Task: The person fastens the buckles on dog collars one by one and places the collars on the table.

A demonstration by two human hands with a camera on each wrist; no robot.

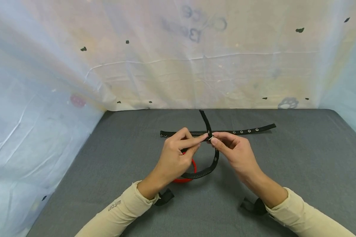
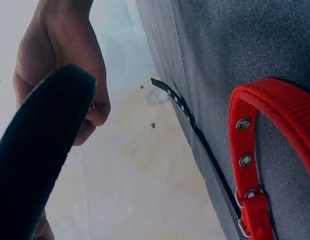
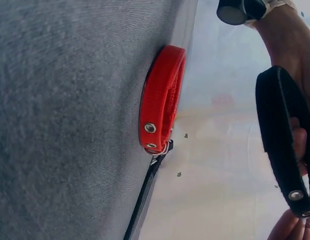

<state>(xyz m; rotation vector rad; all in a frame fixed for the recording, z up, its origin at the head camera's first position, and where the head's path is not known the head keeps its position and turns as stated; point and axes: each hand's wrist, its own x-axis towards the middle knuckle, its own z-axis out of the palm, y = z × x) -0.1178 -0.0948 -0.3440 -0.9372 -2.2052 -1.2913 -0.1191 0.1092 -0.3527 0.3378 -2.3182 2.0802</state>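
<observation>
A black dog collar [image 1: 206, 171] with metal eyelets is bent into a loop above the table. My left hand [image 1: 176, 153] pinches it near the metal buckle [image 1: 211, 138], index finger against the strap. From the other side my right hand [image 1: 237, 153] grips the buckle area between thumb and fingers. The strap's loose end [image 1: 206, 121] sticks up past the buckle. In the left wrist view the held collar covers part of the right hand [image 2: 70, 65]. The right wrist view shows eyelets on its loop, and my left hand [image 3: 289, 45] behind.
Beneath the hands lies a red collar [image 1: 194, 166], closed in a loop on the grey table [image 1: 106, 184]. Farther back, another black collar [image 1: 243, 132] lies stretched flat, eyelets to the right. A pale patterned sheet [image 1: 166, 79] hangs behind the table and along its sides.
</observation>
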